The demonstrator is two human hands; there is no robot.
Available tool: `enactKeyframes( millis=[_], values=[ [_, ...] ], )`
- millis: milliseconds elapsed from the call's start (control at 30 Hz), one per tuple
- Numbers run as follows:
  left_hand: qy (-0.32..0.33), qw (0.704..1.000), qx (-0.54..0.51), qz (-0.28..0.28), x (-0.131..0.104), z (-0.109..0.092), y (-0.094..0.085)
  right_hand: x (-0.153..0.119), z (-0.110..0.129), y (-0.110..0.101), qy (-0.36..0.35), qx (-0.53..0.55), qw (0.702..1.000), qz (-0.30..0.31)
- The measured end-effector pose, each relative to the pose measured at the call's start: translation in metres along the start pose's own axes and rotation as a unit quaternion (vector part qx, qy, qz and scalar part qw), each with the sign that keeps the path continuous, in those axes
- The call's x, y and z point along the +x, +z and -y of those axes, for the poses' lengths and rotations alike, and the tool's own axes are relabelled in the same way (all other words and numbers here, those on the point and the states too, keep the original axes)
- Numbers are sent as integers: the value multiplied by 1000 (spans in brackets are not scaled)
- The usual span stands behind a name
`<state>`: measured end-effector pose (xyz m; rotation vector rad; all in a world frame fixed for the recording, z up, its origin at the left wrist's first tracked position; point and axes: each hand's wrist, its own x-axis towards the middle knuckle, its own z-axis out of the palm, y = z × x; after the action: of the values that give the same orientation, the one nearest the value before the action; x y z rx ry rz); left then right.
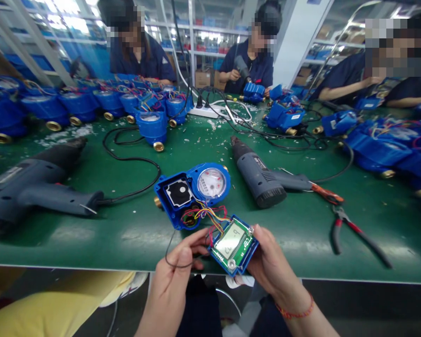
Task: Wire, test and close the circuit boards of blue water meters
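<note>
My right hand (266,257) grips the right edge of a display circuit board (233,243) in a blue frame, its screen lit with faint digits. At the board's left edge is my left hand (177,267), fingers curled, with a thin black wire (167,250) looping to its thumb. Whether those fingertips also touch the frame is hard to tell. Coloured wires (210,214) join the board to an opened blue water meter (175,213) lying just beyond my hands, its round dial (211,183) facing up.
Heat guns lie at left (45,182) and right (259,175). Red-and-black-handled pliers (342,215) rest on the green bench (133,248). Rows of blue meters (77,105), a power strip (208,111) and cables stand farther back. Several co-workers sit opposite, one holding a heat gun (243,69).
</note>
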<state>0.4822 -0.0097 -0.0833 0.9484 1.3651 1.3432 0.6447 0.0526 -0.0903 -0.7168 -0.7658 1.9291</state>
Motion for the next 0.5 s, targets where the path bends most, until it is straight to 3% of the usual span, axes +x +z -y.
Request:
enactKeyframes(
  millis=[200, 333, 500],
  values=[
    [3, 999, 11, 39, 18, -11, 10, -2, 0, -1, -13, -34, 999, 12],
    [48, 999, 3, -11, 20, -8, 11, -4, -1, -1, -15, -57, 998, 18],
    [41, 996, -78, -33, 11, 5, 10, -2, -3, -4, -41, -71, 996, -20]
  ],
)
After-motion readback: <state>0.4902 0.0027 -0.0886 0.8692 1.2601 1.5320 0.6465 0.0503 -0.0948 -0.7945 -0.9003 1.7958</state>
